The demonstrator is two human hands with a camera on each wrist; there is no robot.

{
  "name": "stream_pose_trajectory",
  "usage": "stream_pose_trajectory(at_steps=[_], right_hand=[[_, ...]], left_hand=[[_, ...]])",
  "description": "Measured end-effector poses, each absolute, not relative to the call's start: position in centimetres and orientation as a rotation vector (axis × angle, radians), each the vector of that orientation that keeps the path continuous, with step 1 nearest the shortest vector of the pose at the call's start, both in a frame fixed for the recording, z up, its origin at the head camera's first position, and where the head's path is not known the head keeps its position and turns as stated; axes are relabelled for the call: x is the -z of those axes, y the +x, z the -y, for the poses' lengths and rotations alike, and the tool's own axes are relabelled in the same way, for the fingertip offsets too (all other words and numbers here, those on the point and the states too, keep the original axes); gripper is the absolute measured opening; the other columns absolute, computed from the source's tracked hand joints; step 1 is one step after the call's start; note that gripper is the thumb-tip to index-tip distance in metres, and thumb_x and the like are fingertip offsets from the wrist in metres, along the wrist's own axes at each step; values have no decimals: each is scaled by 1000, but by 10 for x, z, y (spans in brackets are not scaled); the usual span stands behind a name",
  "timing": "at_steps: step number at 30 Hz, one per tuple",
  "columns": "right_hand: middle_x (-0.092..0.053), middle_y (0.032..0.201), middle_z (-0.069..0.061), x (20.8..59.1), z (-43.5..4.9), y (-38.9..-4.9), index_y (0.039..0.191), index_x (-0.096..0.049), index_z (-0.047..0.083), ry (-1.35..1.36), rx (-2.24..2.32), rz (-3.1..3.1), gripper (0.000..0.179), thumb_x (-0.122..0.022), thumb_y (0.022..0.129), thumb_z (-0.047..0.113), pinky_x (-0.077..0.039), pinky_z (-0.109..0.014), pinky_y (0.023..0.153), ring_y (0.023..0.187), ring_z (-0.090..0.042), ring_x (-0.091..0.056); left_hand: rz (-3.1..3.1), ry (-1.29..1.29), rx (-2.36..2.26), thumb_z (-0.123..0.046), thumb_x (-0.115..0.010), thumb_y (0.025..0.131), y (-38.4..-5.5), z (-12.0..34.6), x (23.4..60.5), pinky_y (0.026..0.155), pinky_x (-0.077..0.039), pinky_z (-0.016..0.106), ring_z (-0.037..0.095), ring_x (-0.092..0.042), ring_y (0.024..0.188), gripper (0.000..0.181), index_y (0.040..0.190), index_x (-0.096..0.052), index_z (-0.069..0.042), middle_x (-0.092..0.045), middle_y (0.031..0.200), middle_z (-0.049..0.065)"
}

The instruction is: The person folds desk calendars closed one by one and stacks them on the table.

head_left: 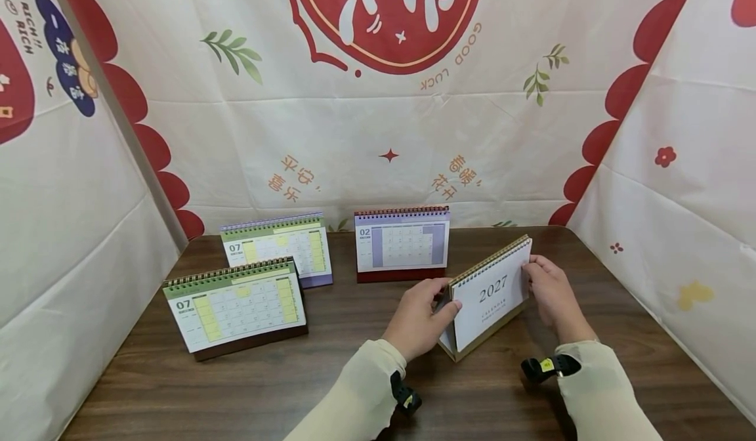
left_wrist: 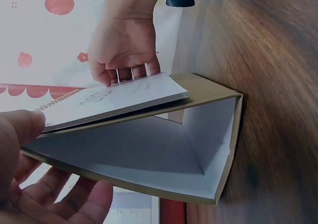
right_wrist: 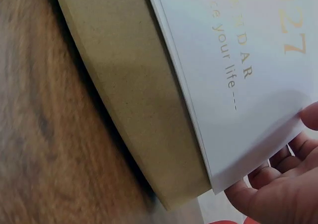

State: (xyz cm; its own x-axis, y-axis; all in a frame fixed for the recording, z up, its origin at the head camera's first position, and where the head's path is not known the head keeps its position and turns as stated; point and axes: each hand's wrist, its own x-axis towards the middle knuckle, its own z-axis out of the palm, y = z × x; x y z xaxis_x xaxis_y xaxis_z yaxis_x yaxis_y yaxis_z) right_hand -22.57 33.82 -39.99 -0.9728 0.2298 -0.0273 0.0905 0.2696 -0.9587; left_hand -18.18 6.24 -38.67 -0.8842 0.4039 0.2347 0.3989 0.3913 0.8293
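A 2027 desk calendar (head_left: 495, 300) with a white cover, gold rings and a kraft-brown stand is set at a slant on the right of the table. My left hand (head_left: 418, 319) grips its left end, thumb on the front and fingers behind. In the left wrist view the hollow triangular stand (left_wrist: 211, 149) shows from its side. At the calendar's right end, my right hand (head_left: 554, 293) holds the edge. The right wrist view has that thumb at the border of the white cover (right_wrist: 233, 134), with the fingers curled along the page edge.
Three more ring-bound desk calendars stand on the brown wooden table (head_left: 331, 388): a green-topped one (head_left: 242, 316) at front left, a purple-based one (head_left: 319, 257) partly hidden behind it, and a red-based one (head_left: 403, 244) at the back middle. Printed white cloth (head_left: 378, 126) hangs around three sides.
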Motion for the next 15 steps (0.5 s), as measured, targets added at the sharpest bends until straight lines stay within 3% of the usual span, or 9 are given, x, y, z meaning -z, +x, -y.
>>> stream_pose_trajectory(at_steps=[7,15], right_hand=[[-31,150,-23,391,-329,-221,139,-41,-4,-330,-1809,2398,49,-31,108,32,-27,-58,109,129,-38,-28],[-38,144,-16,384,-314,-222,132,-48,-2,-334,-1855,2309,45,-35,107,33,-34,-42,94,119,-28,-33]], left_hand=[[-2597,747,-1683,-26,-64,99,-188,-55,389,85,-50,25,6,-57,97,36,133,-62,-15,-62,115,-8],[-2523,653,-1848,-24,-64,99,-192,-43,386,88,-51,24,8,-60,105,35,132,-62,-13,-63,118,-5]])
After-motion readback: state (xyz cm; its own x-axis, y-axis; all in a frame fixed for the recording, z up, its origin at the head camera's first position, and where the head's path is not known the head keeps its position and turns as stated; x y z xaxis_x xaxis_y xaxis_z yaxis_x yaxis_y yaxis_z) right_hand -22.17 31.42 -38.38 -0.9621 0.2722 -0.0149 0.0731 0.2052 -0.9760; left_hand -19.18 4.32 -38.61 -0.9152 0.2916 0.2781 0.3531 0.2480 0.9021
